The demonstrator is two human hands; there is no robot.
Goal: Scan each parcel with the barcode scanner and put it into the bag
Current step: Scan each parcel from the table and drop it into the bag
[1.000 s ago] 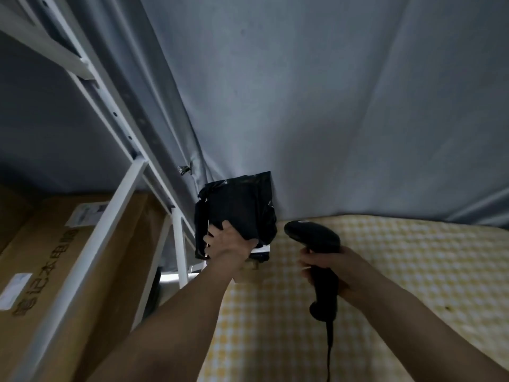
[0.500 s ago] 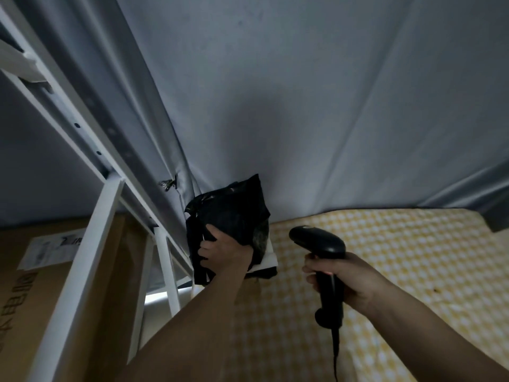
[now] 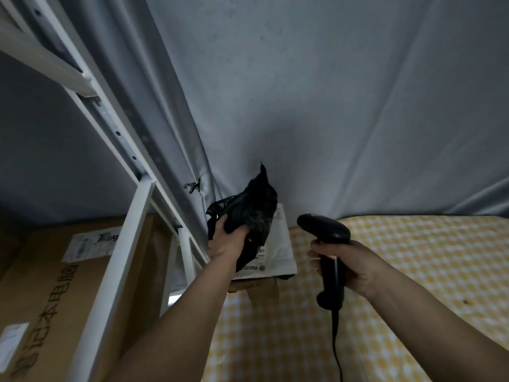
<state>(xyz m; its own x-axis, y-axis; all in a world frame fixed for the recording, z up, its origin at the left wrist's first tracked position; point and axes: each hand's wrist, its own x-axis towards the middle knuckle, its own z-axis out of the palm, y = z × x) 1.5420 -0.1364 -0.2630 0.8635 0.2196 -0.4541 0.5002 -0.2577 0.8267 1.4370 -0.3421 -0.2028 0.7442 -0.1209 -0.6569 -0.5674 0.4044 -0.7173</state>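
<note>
Now my left hand (image 3: 227, 239) has its fingers curled into the crumpled black plastic of a parcel (image 3: 249, 213), gripping it near its lower left corner and holding it raised in front of the grey curtain (image 3: 316, 106). My right hand (image 3: 348, 264) is wrapped tight around the grip of the black barcode scanner (image 3: 329, 252), whose head points left toward the parcel, just beside it but not touching; its cable (image 3: 336, 351) hangs down from the grip. Behind the black parcel sits a white parcel (image 3: 281, 249) with a printed label, the print too small for me to read, lying on a brown box (image 3: 254, 285) on the yellow checked bench (image 3: 413, 271). To my left, a large cardboard carton (image 3: 49, 299) bears dark Chinese characters ending in 本电脑 and a white sticker with a barcode, behind the white shelf frame (image 3: 118, 244).
</note>
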